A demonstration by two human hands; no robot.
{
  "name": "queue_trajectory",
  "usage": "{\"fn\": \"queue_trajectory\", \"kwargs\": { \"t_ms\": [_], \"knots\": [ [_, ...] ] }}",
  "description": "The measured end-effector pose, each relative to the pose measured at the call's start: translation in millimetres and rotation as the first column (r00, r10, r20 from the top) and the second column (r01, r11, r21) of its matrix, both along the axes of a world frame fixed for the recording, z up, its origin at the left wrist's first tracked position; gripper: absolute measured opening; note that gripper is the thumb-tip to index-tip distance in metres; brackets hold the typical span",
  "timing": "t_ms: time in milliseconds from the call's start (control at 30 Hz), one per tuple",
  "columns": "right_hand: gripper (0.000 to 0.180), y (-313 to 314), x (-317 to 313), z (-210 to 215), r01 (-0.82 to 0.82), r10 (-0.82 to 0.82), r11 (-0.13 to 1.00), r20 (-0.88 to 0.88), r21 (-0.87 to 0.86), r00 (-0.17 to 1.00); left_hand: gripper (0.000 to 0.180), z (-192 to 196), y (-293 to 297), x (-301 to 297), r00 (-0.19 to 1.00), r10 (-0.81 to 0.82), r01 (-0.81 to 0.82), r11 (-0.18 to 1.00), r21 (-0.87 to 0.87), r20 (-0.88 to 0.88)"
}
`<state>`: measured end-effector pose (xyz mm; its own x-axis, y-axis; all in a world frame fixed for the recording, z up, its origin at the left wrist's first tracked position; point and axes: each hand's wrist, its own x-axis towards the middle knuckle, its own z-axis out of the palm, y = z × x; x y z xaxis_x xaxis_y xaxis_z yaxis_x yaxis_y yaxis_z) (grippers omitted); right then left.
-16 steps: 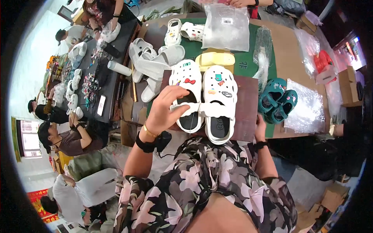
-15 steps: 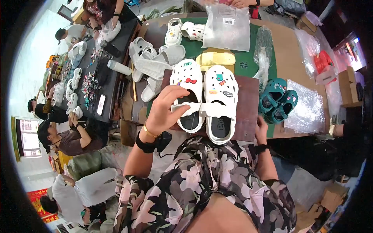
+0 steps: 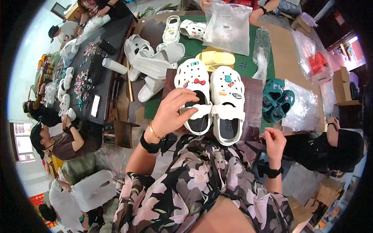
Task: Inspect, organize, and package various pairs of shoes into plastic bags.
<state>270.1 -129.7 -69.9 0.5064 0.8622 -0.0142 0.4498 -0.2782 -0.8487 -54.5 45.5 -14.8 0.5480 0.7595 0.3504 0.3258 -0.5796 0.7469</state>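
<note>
Two white clogs with charms stand side by side, toes away from me, on a dark red-brown board [image 3: 253, 93]. The left clog [image 3: 191, 73] carries a red bow charm; the right clog [image 3: 227, 83] has several charms on its toe. My left hand [image 3: 173, 110] closes on the left clog at its strap and foot opening, which hides part of its side. Off the board's right edge, my right hand [image 3: 275, 143] is raised with its fingers curled together. Whether anything small is inside them I cannot make out.
Grey slides [image 3: 155, 62], a yellow slide [image 3: 215, 58] and more white clogs [image 3: 171, 29] lie beyond the board. Green shoes [image 3: 278, 101] and clear plastic bags [image 3: 227, 29] are also on the table. Co-workers sit at a dark side table [image 3: 112, 70] on the left.
My right hand has come up and out from beside the board, moving right. The clogs have shifted slightly right with my left hand still on the left one.
</note>
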Motion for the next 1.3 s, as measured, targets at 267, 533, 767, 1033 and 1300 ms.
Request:
{"fn": "queue_trajectory", "kwargs": {
  "t_ms": [267,533,767,1033,1300],
  "knots": [
    [0.003,38.0,-94.7,52.8,-0.244,0.258,0.964,-0.149,0.108,0.955,0.032,14.2,-6.6,-3.9,0.991,-0.109,0.118,0.985,0.129,-0.074],
    [0.006,59.0,-141.1,31.9,-0.349,0.328,0.933,0.19,0.086,0.925,0.023,-16.5,12.2,-25.2,0.996,0.077,-0.069,0.984,0.162,-0.043],
    [0.006,77.7,-172.0,21.3,-0.282,0.251,0.954,0.238,0.106,0.938,0.023,-31.4,39.4,-35.5,0.976,-0.116,0.134,0.987,0.088,-0.184],
    [0.011,77.5,-182.6,18.6,-0.1,0.096,0.994,0.104,0.033,0.99,0.008,-40.8,49.0,-18.1,0.907,-0.348,0.368,0.929,0.045,-0.236],
    [0.01,60.5,-164.8,28.5,-0.098,0.086,0.994,0.203,0.05,0.975,0.012,-35.7,61.0,-6.8,0.96,-0.261,0.254,0.964,0.075,0.098]
  ]
}}
